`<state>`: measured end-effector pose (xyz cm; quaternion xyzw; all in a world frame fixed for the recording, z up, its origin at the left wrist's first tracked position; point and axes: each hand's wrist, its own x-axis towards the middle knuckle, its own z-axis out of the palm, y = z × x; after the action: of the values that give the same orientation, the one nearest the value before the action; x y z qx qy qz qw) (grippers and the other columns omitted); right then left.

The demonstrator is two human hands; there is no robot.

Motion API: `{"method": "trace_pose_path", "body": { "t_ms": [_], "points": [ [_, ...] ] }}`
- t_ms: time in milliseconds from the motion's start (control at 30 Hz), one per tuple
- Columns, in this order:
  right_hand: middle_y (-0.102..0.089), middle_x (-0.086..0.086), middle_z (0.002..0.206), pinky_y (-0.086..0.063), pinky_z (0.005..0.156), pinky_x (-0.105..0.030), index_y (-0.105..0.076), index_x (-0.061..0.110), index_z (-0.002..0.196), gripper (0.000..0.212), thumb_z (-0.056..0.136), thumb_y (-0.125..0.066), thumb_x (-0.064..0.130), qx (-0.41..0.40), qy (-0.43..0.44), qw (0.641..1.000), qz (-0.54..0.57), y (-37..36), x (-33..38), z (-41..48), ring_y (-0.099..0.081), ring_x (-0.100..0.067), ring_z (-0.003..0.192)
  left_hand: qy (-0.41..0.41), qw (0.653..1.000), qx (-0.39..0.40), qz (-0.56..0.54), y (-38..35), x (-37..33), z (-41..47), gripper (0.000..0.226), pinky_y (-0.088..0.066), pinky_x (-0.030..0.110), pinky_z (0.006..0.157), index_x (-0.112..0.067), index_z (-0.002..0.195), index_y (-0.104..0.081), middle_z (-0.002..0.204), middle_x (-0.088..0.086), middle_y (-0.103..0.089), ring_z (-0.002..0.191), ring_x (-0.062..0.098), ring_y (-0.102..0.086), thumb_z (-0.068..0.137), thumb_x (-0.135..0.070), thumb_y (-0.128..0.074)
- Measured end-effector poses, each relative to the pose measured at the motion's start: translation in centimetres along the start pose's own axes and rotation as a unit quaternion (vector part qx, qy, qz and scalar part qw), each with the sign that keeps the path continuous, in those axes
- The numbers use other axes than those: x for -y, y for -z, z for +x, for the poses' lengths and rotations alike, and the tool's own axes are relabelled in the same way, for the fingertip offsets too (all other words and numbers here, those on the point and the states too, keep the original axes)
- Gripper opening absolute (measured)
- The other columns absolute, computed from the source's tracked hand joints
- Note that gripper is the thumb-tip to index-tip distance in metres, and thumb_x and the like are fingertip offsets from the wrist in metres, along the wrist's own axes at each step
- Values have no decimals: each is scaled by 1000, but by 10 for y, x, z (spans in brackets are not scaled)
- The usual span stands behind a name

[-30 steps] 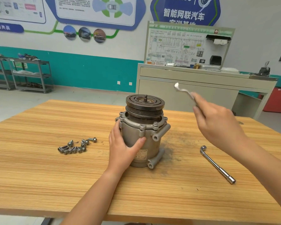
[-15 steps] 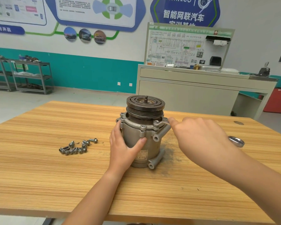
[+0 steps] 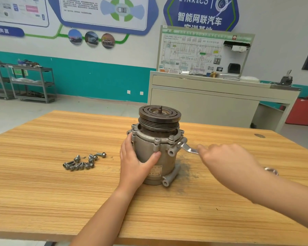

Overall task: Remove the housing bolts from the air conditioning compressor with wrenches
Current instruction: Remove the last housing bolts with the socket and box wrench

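Compressor standing upright near the middle of a wooden worktop, with a dark grooved pulley on top. We see the left hand wrapped round the grey body, thumb across the front and fingers round the far side: a closed grip on the compressor. The right hand reaches in from the right edge. Its grip is closed on the handle of a flat wrench, with the index finger lying along it. The wrench's open end sits against the flange on the compressor's right side; we cannot tell whether it is seated on a bolt. Flange bolts sit in the rim. Loose bolts lie in a small heap toward the left edge, apart from the compressor. Beyond the far edge stand a beige cabinet and grey carts.
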<state>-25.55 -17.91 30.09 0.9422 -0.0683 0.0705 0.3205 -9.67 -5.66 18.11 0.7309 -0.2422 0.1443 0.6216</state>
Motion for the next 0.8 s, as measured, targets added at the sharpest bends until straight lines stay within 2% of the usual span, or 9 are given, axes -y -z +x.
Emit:
{"method": "trace_pose_path", "body": {
  "t_ms": [67,100,133,200,300,400,467,633,800],
  "points": [
    [-51,5,83,-29,49,-28,-27,14,137,47,91,-34,5,-14,-55,998,1,-4,-15,0,-61,-22,87,-5,1000,-2,-1,0,-1,1,97,-23,34,113,-20,148,-21,145,-4,-29,137,14,-24,70,-37,-76],
    [-44,6,72,-26,46,-27,-32,16,132,38,94,-35,13,-17,-78,997,7,-5,-22,1,-61,-22,85,-6,1000,-3,0,-1,-1,1,96,-22,32,112,-20,148,-21,145,-4,-30,137,14,-24,70,-36,-77],
    [-40,6,67,-23,44,-27,-41,19,122,28,96,-33,24,-25,-94,995,17,-2,-26,3,-60,-21,82,-6,1000,-3,1,-1,-1,1,97,-22,30,112,-20,148,-21,145,-3,-30,137,14,-24,71,-36,-76],
    [-45,8,66,-24,44,-27,-52,23,99,32,94,-27,43,-43,-110,990,75,3,-29,3,-57,-20,73,-4,1000,1,1,0,0,1,97,-22,30,112,-21,148,-20,146,-3,-29,137,13,-23,70,-38,-76],
    [-50,6,69,-25,44,-26,-52,22,86,31,93,-27,37,-71,-71,982,160,3,-26,6,-50,-18,64,0,1000,7,-4,0,-1,1,97,-25,37,113,-23,148,-20,141,-9,-29,136,13,-24,70,-41,-75],
    [-50,2,82,-37,56,-30,-47,22,97,17,95,-30,26,-76,-49,972,216,6,-21,8,-51,-20,73,2,1000,6,-2,0,-1,1,97,-25,35,112,-24,148,-19,135,-15,-27,136,12,-24,70,-42,-74],
    [-46,0,92,-41,63,-33,-39,24,110,17,95,-32,19,-70,-54,971,224,6,-18,10,-51,-24,78,1,1000,6,-4,1,-1,0,97,-24,31,110,-25,147,-19,134,-16,-27,135,9,-23,69,-44,-73],
    [-28,7,69,-18,44,-26,-25,28,130,42,93,-33,11,-74,-46,989,116,2,-15,12,-39,-21,65,-2,1000,4,-5,0,0,0,98,-22,27,106,-25,148,-19,132,-17,-26,132,6,-23,67,-47,-71],
    [-17,3,67,-11,43,-27,-14,24,143,55,94,-32,10,-69,-41,996,40,15,-5,5,-32,-22,62,-9,1000,-6,-1,-1,3,1,95,-22,27,106,-25,147,-20,132,-17,-27,129,4,-23,72,-39,-76]
  ]
}}
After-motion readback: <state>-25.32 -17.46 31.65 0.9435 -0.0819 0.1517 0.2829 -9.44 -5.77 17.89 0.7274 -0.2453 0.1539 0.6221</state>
